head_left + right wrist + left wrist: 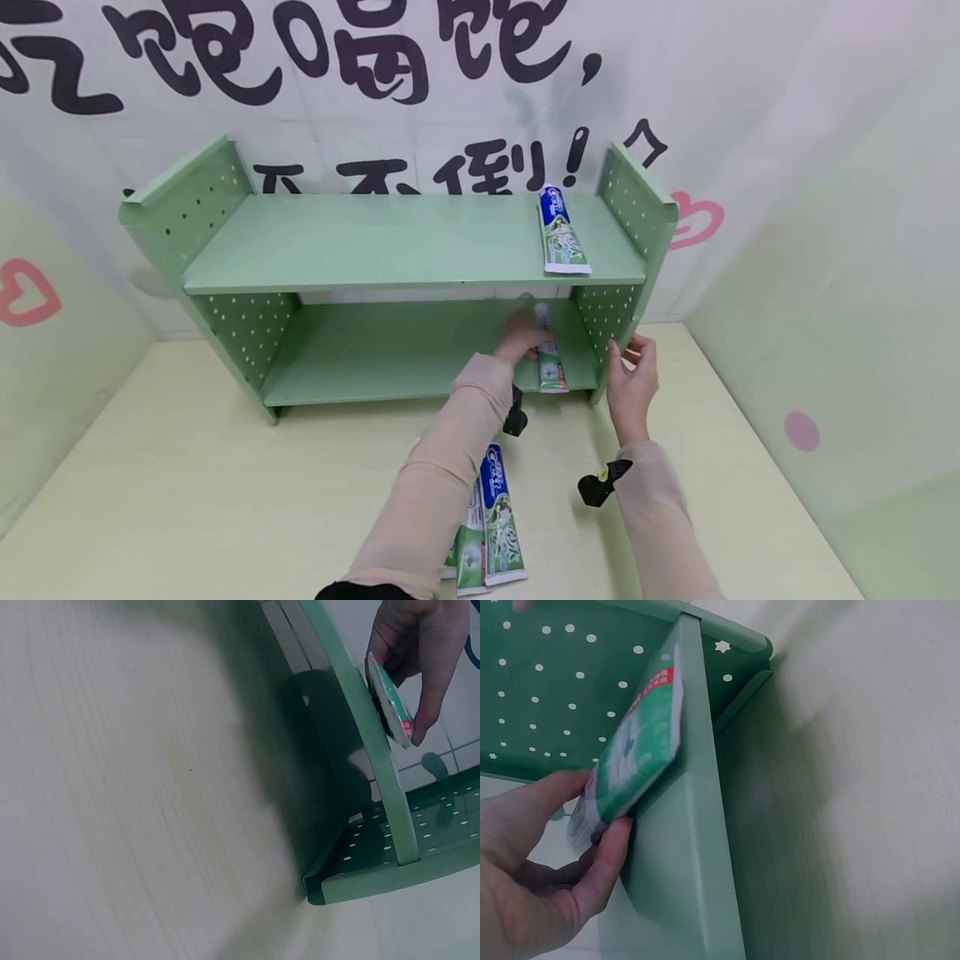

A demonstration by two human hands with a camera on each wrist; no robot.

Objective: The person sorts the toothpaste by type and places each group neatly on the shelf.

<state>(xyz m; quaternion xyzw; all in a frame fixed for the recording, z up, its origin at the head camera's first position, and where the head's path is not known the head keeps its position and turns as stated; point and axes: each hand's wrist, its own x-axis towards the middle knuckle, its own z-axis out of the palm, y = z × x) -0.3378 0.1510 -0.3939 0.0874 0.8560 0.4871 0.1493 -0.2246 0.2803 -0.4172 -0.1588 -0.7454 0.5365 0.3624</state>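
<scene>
On the lower level of a green two-tier shelf, my left hand pinches a green and white toothpaste tube between thumb and fingers. The tube's flat end points to the shelf's front edge. Close up in the left wrist view, the left hand has the tube tilted. My right hand grips the front edge of the right side panel, thumb over the edge and fingers outside. The right wrist view shows the left hand with the tube, not the right hand.
A blue and green toothpaste tube lies at the right of the upper level. Several more tubes lie on the pale table, partly behind my left forearm. Walls stand behind and at both sides.
</scene>
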